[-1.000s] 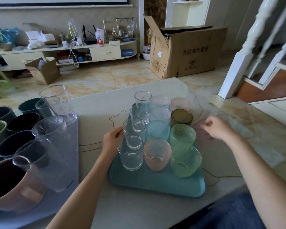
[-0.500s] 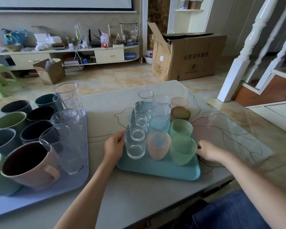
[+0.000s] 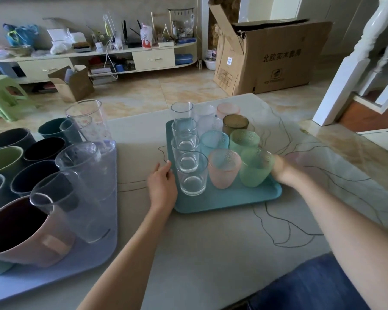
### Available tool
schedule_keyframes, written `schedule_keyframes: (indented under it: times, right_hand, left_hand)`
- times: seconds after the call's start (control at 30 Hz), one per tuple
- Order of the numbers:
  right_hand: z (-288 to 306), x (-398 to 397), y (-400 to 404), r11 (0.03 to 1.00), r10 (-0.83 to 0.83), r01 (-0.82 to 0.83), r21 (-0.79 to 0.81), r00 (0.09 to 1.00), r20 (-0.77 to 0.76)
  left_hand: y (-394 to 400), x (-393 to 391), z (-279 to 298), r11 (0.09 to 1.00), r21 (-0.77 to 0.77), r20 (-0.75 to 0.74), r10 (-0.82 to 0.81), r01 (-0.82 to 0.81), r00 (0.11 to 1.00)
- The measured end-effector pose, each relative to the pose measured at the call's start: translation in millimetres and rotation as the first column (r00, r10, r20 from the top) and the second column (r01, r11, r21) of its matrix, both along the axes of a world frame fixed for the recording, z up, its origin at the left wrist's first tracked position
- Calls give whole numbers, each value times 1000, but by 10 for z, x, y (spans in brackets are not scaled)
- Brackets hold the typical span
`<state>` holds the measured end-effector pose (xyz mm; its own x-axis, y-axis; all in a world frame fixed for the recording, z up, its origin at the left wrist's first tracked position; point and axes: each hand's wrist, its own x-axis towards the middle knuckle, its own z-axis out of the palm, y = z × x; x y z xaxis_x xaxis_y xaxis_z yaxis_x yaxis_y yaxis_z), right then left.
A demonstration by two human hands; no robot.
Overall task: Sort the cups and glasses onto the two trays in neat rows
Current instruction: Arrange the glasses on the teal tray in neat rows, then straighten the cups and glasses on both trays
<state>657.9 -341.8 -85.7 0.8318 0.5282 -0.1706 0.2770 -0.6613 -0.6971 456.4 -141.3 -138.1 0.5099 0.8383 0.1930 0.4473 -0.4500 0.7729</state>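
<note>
Starting nearest: lavender tray (image 3: pixel 94 258) of mugs and tall clear glasses sits left on the worktop (image 3: pixel 199 253). Left hand (image 3: pixel 161 186) rests its relaxed grip against the teal tray (image 3: pixel 222 201)'s left edge. Right hand (image 3: pixel 282 170) is at its right edge, blurred, grip unclear. Glasses stand in three rows on the teal tray.
</note>
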Motion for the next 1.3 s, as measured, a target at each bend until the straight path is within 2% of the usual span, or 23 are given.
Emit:
schedule_keyframes:
  times: [0.17,0.27,0.4,0.47,0.53,0.67,0.77,0.87,0.93,1.0,1.1,1.2,1.3]
  right_hand:
    - [24,44,62,951,-25,89,-296,976,216]
    - [-20,89,54,931,6,99,-350,958,288]
    - [-122,145,7,968,-43,111,-223,957,286]
    - [-124,158,-35,977,-124,169,-128,946,300]
    - [20,31,-85,965,-188,236,-111,925,331]
    - [451,-341,-25,940,-224,318,-121,846,484]
    - [764,-651,185,959,-186,279,-59,771,609]
    - [1011,-1005,452,988,-157,124,97,730,665]
    - [1136,-1278,643,986,-65,-55,157,743,666]
    - [1188,-1584,831,959,88,-244,144,740,667]
    - [1089,-2012,1068,893,388,-438,-106,629,674]
    - [897,-2309,1303,782,619,-491,-383,542,568]
    - [727,-2500,1528,730,682,-471,-495,545,487]
  left_hand:
    - [117,136,16,999,-8,-22,32,-32,999]
    - [139,123,16,999,-45,9,31,-31,999]
    - [56,59,118,994,-110,48,27,-22,998]
    - [46,35,215,993,-115,8,-10,11,1000]
    - [28,-18,411,992,-125,-6,26,-27,1000]
    - [-45,-200,851,996,24,85,80,-83,993]
    - [-102,-368,1226,993,102,199,44,-65,979]
    - [-131,-647,1631,980,194,304,-26,-36,952]
    - [-74,-933,1868,960,271,379,-45,-64,924]
    - [98,-1304,2043,928,359,424,-71,-96,903]
    - [517,-1981,2150,878,438,390,6,-192,921]
    - [1001,-2728,1995,846,410,343,202,-340,917]
    - [1379,-3408,1601,795,405,233,389,-453,891]
